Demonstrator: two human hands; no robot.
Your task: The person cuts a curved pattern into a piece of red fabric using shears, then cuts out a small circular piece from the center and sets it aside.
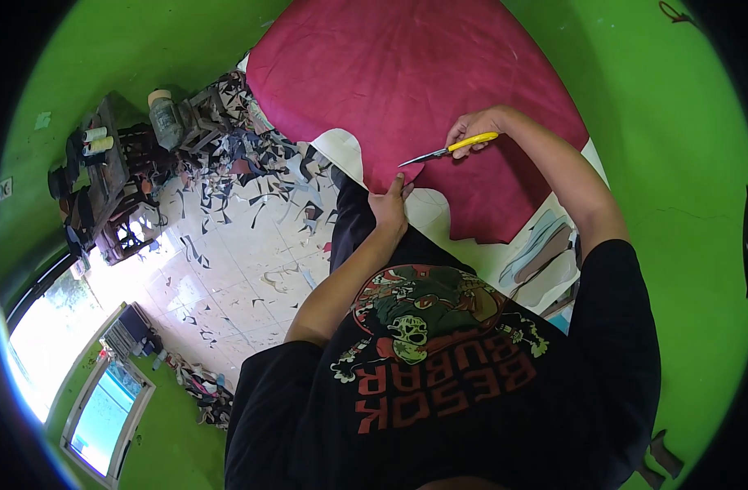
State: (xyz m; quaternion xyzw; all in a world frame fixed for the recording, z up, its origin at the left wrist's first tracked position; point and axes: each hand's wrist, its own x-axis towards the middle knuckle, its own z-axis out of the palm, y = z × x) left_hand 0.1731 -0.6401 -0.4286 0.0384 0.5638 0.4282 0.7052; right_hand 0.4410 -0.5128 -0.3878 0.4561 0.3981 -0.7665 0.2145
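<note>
Green walls [676, 163] around; your flat left hand [390, 206] steadies the maroon sheet [407, 73] while your right hand [470, 129] clasps yellow scissors [449, 149], blades apparently closed.

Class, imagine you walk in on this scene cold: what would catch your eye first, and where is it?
A big crimson sheet fills the top centre against bright green walls. At its lower edge the right hand holds yellow scissors, blades at the sheet's edge, while the left hand lies flat on it. To the left, scraps litter the tiled floor.
</note>
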